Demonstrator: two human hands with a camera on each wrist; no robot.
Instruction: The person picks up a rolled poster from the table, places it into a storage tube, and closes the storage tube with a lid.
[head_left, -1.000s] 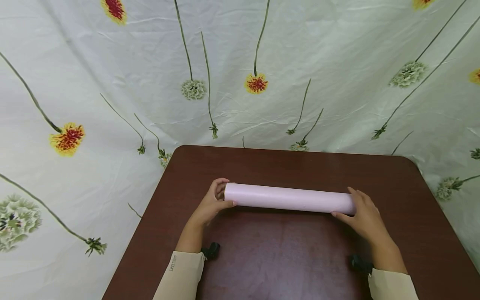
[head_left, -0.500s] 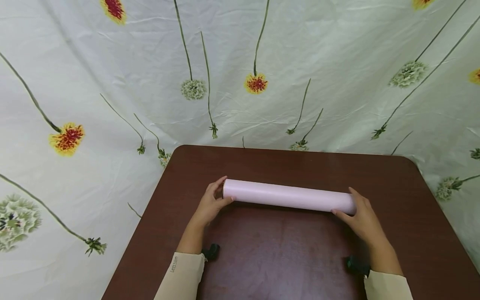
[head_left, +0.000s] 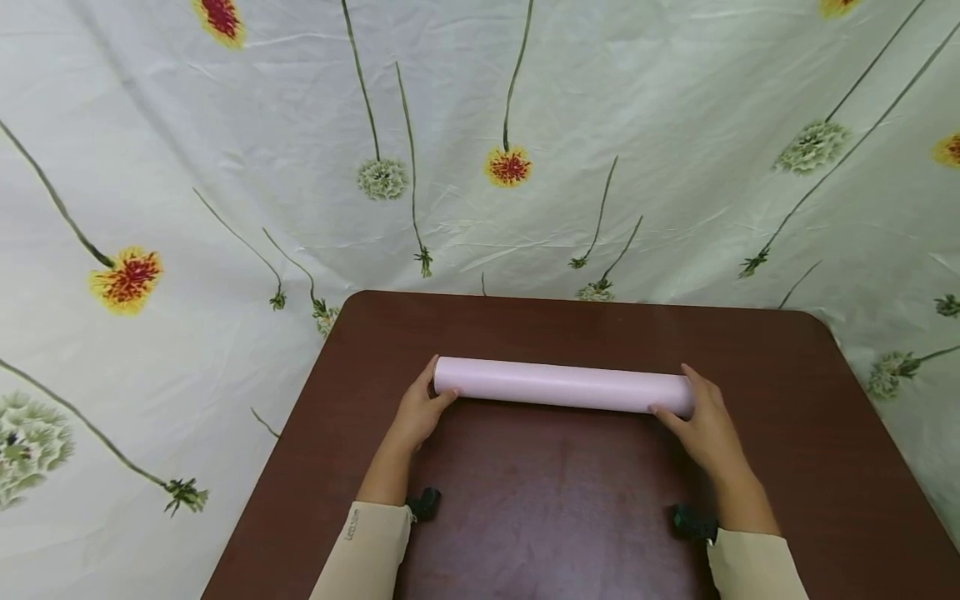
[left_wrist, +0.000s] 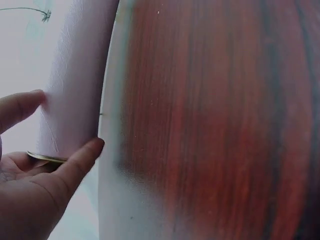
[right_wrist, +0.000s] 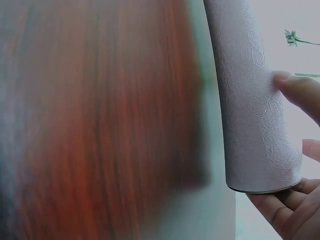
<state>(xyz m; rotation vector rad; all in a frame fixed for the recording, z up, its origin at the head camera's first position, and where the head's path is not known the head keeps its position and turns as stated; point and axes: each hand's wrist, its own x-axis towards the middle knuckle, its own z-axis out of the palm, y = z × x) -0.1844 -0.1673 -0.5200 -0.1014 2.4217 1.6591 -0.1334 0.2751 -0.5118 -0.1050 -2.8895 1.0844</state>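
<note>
A pale pink wallpaper roll (head_left: 558, 385) with a wrinkled, embossed surface lies crosswise in front of me, over the far half of the table. My left hand (head_left: 417, 413) grips its left end, thumb on the near side and fingers at the end and far side. At the opposite end, my right hand (head_left: 708, 429) holds it the same way. Close up in the left wrist view, a thin rim shows at the roll's end (left_wrist: 75, 115), between thumb and fingers. The right wrist view has one fingertip pressing the textured side (right_wrist: 255, 120), other fingers under the end.
The dark reddish-brown table (head_left: 555, 500) has rounded far corners. Behind and beside it hangs a pale cloth (head_left: 300, 125) printed with dandelions and red-yellow flowers. Dark wrist cameras (head_left: 425, 504) sit at the inner side of both wrists.
Both hands have shifted the roll a little left and away from me. The left fingers have moved in closer around the roll's end. The head view has turned very slightly.
</note>
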